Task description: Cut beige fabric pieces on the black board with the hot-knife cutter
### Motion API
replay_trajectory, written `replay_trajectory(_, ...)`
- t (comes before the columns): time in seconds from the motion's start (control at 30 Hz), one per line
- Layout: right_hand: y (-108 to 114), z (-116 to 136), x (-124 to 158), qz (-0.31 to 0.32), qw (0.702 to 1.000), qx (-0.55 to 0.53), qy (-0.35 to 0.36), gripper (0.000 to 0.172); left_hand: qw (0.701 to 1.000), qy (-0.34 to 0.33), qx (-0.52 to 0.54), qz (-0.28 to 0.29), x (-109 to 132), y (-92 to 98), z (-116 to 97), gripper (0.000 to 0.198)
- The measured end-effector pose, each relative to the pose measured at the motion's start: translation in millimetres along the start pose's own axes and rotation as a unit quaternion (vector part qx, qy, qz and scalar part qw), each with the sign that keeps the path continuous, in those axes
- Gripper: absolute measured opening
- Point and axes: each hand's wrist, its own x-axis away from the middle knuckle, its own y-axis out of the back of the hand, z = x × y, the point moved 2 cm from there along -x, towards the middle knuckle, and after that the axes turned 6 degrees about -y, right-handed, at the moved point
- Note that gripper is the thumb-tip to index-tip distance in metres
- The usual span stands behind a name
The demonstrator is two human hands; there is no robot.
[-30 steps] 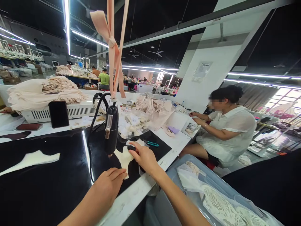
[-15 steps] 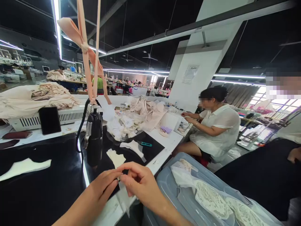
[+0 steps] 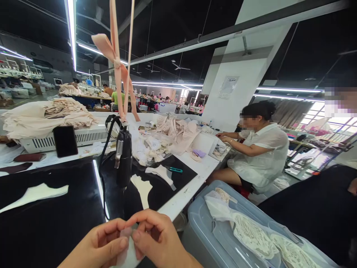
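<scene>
My left hand (image 3: 102, 242) and my right hand (image 3: 157, 238) meet at the table's near edge, low in the view. Both are closed, fingertips pinching a thin, whitish sheer fabric piece (image 3: 128, 249) between them; its lower part hangs down, partly covered by my fingers. Just beyond, a cream cut fabric piece (image 3: 142, 188) lies on the black table surface (image 3: 80, 201). Farther off are a white cut piece (image 3: 161, 175) and teal-handled thread snips (image 3: 175, 169). Another white stack of cut pieces (image 3: 41, 195) lies at left.
A black handheld tool (image 3: 124, 160) hangs from peach straps (image 3: 118, 74) over the table. Behind lie heaped fabric parts (image 3: 152, 145), a phone (image 3: 65, 141) and a fabric pile (image 3: 50, 115). A grey-blue bin (image 3: 199, 223) with lace pieces stands right, near a seated co-worker (image 3: 256, 149).
Both hands have come lower and closer to me with the sheer fabric, uncovering more of the cream piece. The surroundings have shifted slightly right in the view.
</scene>
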Motion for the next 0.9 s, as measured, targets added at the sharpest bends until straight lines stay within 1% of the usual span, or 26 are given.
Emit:
replay_trajectory(0.07, -5, -1, 2, 0.007, 1.000, 0.001, -0.011, 0.041, 1.000, -0.003, -0.016, -0.016, 4, 3.0, 0, 0.043)
replay_trajectory(0.13, -9, -1, 5, -0.001, 0.999, -0.011, -0.030, 0.039, 0.999, -0.007, -0.021, -0.034, 11, 4.9, -4, 0.042)
replay_trajectory(0.2, -9, -2, 7, -0.027, 0.998, -0.024, -0.060, 0.039, 0.998, -0.013, -0.030, -0.054, 19, 7.7, -11, 0.041)
replay_trajectory(0.27, -7, -5, 6, -0.067, 0.993, -0.029, -0.097, 0.045, 0.995, -0.015, -0.050, -0.082, 26, 12.8, -18, 0.039)
replay_trajectory(0.33, -6, -11, 2, -0.076, 0.987, -0.023, -0.137, 0.051, 0.993, -0.017, -0.065, -0.102, 32, 19.5, -23, 0.038)
replay_trajectory(0.4, -6, -17, -1, -0.068, 0.982, 0.003, -0.176, 0.054, 0.991, -0.020, -0.069, -0.113, 38, 26.4, -25, 0.035)
replay_trajectory(0.5, -9, -27, -4, -0.046, 0.974, 0.057, -0.215, 0.052, 0.988, -0.019, -0.080, -0.127, 45, 35.3, -25, 0.032)
replay_trajectory(0.6, -10, -35, -7, -0.017, 0.973, 0.087, -0.215, 0.046, 0.985, -0.010, -0.098, -0.144, 50, 40.8, -25, 0.034)
replay_trajectory(0.7, -13, -40, -10, 0.001, 0.973, 0.103, -0.207, 0.041, 0.987, -0.010, -0.088, -0.137, 53, 42.2, -27, 0.035)
replay_trajectory(0.8, -18, -40, -11, 0.012, 0.972, 0.115, -0.206, 0.038, 0.988, -0.004, -0.083, -0.127, 52, 42.6, -29, 0.035)
replay_trajectory(0.9, -21, -39, -12, 0.013, 0.971, 0.121, -0.205, 0.036, 0.986, -0.005, -0.091, -0.138, 50, 44.4, -30, 0.036)
